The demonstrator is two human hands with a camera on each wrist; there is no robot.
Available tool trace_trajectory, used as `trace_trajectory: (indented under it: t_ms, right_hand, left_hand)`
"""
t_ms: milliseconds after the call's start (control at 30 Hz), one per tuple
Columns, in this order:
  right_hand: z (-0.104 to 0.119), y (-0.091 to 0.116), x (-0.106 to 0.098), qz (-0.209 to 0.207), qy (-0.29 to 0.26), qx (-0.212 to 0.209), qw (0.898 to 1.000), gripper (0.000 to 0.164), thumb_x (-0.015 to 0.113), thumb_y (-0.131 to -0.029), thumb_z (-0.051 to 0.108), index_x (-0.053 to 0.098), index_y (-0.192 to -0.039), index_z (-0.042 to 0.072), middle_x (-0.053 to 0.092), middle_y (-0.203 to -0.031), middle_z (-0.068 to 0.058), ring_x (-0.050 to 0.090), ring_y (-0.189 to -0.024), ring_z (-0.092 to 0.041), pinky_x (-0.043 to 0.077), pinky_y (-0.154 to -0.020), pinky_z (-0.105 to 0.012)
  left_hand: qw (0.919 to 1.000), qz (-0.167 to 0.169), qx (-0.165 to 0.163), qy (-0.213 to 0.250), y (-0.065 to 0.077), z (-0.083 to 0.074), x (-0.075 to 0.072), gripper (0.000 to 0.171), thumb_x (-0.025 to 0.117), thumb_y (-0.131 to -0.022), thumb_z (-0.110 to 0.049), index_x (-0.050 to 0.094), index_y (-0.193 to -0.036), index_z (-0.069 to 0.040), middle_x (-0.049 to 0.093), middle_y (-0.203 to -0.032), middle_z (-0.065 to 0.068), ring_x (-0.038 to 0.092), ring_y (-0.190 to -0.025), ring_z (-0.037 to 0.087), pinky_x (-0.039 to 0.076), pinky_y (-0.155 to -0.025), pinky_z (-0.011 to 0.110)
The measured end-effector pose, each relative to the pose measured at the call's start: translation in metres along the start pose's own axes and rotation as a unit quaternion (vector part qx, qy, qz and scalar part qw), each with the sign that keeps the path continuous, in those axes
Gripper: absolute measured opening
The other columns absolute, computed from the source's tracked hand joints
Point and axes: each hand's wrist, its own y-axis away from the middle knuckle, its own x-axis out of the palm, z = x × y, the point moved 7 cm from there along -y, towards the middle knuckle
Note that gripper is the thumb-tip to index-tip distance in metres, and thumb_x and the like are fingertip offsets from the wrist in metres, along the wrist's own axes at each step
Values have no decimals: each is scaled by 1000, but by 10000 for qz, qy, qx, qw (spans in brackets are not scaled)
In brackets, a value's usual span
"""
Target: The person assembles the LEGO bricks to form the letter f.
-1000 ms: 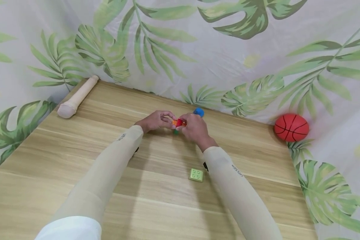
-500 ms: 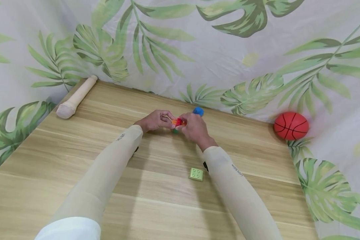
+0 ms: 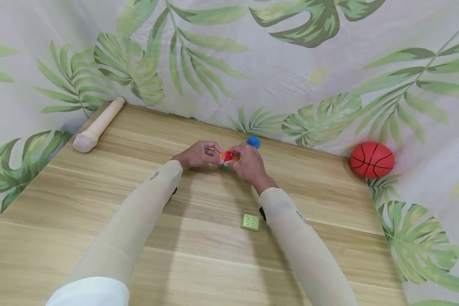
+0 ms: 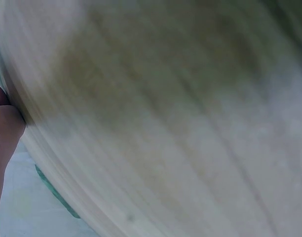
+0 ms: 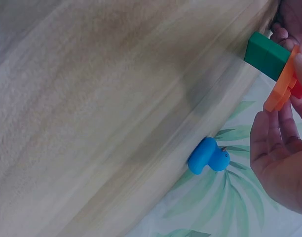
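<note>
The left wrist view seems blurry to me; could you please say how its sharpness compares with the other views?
Left wrist: tabletop strongly blurred; right wrist: green block and blue toy fairly clear, tabletop soft; head: sharpest overall, light green brick distinct.

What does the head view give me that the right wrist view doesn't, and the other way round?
Only the head view: the pale baton, the red ball and the light green brick.

Only the right wrist view: the broad side of the green block, just a scrap of green in the head view, and a readable outline of the blue toy bird, beak included.

Both: the left hand and right hand at the orange piece and red piece, the wooden table and the leaf-print cloth.
</note>
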Motion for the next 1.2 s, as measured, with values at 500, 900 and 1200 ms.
trace_trajectory:
  t_ms: [500,900,1200]
  right_hand:
    - [-10,0,3,-71,-490,-35,9988,41,90,-89,22,78,-123,3,73,-122,-14,68,-114,-32,59,-101,-47]
    - [-13,0,3,-117,-688,-66,9975,40,90,-90,21,78,-123,2,73,-123,-17,68,-117,-33,59,-101,-47]
    - [-11,5,5,-185,-753,-87,9969,40,89,-90,20,78,-123,0,73,-123,-19,67,-117,-35,58,-102,-48]
  left_hand:
    - [10000,-6,34,-48,0,-1,-1,29,81,-97,-16,68,-122,-7,81,-92,-6,70,-98,12,49,-92,32]
    - [9999,-56,102,-56,-1,-3,-1,27,81,-96,-16,69,-120,-9,80,-91,-5,69,-97,13,48,-90,32]
    - [9999,-37,51,-132,2,-1,-1,29,81,-96,-18,69,-121,-9,81,-95,-4,70,-99,14,49,-91,33]
